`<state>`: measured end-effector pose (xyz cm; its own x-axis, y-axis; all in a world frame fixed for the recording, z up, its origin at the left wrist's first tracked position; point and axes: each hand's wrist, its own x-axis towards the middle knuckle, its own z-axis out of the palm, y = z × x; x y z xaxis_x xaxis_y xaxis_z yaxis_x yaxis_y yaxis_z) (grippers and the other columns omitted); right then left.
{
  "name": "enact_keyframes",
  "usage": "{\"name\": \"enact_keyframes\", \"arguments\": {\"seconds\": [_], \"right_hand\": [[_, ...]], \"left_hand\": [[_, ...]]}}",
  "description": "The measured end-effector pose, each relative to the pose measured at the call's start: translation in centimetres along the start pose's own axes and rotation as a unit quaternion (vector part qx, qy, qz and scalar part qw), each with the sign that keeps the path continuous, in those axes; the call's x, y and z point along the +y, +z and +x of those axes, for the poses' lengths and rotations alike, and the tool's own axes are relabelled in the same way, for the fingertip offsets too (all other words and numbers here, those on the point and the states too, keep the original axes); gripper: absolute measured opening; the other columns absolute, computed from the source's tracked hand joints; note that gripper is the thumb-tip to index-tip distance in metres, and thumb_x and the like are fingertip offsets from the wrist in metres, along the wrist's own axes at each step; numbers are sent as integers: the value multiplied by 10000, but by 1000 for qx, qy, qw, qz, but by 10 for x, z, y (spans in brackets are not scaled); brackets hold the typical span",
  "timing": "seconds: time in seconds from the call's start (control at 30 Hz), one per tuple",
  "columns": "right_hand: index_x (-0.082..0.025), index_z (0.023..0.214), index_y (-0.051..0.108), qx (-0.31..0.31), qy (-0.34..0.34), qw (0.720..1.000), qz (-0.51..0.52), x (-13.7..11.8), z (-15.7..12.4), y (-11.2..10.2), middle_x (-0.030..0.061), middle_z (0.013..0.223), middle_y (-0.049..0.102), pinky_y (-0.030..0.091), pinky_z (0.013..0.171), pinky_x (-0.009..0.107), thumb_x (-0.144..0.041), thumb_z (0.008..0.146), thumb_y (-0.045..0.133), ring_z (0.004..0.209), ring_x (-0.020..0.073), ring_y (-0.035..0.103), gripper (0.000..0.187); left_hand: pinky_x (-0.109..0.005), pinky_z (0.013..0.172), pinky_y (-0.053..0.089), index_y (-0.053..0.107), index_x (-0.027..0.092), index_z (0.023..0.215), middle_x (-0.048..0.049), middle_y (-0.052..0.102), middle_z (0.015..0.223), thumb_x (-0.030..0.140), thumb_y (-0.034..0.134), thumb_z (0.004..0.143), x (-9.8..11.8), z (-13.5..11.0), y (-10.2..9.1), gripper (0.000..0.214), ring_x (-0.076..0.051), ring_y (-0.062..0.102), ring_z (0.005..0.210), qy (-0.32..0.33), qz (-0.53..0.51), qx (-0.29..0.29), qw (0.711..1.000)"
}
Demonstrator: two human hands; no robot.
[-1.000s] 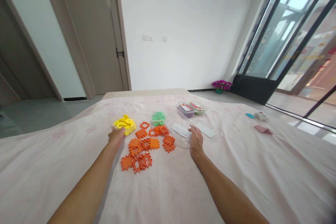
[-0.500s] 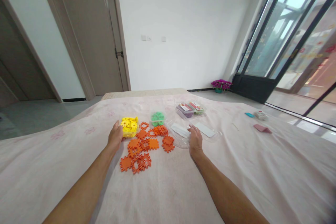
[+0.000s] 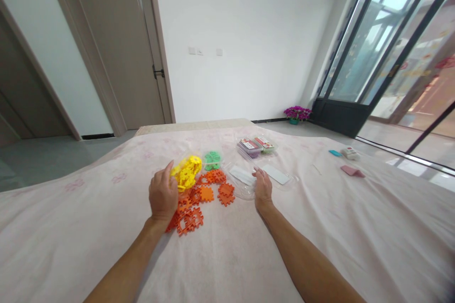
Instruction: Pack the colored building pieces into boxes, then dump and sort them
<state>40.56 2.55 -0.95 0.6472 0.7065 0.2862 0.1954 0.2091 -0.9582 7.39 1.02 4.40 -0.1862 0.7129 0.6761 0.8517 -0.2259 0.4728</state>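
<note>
My left hand point(image 3: 163, 194) is closed around a clear plastic box of yellow flower-shaped pieces point(image 3: 188, 173), tipped to the right above the orange pieces. Below it lie several loose orange interlocking pieces point(image 3: 206, 194), flat squares and open frames with notched edges. Just beyond, a clear box of green pieces point(image 3: 212, 161) stands on the cloth, partly behind the yellow ones. My right hand point(image 3: 263, 188) rests to the right with curled fingers on the edge of a clear plastic lid point(image 3: 245, 191); its fingertips are partly hidden.
Two labelled boxes, one with purple pieces point(image 3: 250, 147) and one with green pieces point(image 3: 265, 144), stand farther back. Another clear lid point(image 3: 276, 175) lies right of my right hand. Far right are a pink cloth point(image 3: 351, 171), a blue item point(image 3: 334, 153) and a white packet point(image 3: 350, 153).
My left hand has lifted and tilted the box of yellow pieces, bringing it rightward over the orange pieces. My right hand has stayed at the lid.
</note>
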Motion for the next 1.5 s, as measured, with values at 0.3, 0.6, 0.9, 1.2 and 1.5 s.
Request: {"name": "enact_keyframes", "arguments": {"seconds": [0.3,0.6,0.9,1.2,1.5], "right_hand": [[-204,976,727,-7,-7,1000,-1,-4,-1,0,35,949,707,399,856,313,-438,818,491,919,219,588,368],[-200,1050,717,-5,-2,1000,-11,0,0,0,42,964,706,410,886,328,-443,830,479,927,222,592,405],[-189,1113,698,-23,-13,999,-33,-3,-1,-1,76,1085,723,436,946,343,-526,859,481,1010,245,629,474],[-199,1295,624,-67,-6,996,-52,-15,-16,-2,61,1073,713,478,806,345,-573,833,608,869,226,619,595],[-202,1370,543,-135,-68,987,-52,-24,-26,-2,85,1160,691,508,827,369,-508,849,630,816,193,576,610]], "left_hand": [[-408,945,411,594,230,1412,-129,651,1289,203,434,994,9,-20,-2,448,-270,585,1110,188,77,35,979],[-433,1032,383,594,255,1412,-148,624,1322,276,528,978,-2,-18,3,440,-287,555,1206,181,-2,77,980],[-265,685,493,536,218,1415,-63,653,1148,409,559,884,-26,-3,15,564,-148,641,835,-399,-383,78,829],[-207,589,512,582,214,1309,-42,653,1012,229,581,859,-35,-8,16,451,-101,636,714,-456,-496,10,739],[-164,550,505,576,208,1324,5,647,907,136,662,805,-36,-11,12,531,-64,601,618,-438,-511,-19,740]]}}
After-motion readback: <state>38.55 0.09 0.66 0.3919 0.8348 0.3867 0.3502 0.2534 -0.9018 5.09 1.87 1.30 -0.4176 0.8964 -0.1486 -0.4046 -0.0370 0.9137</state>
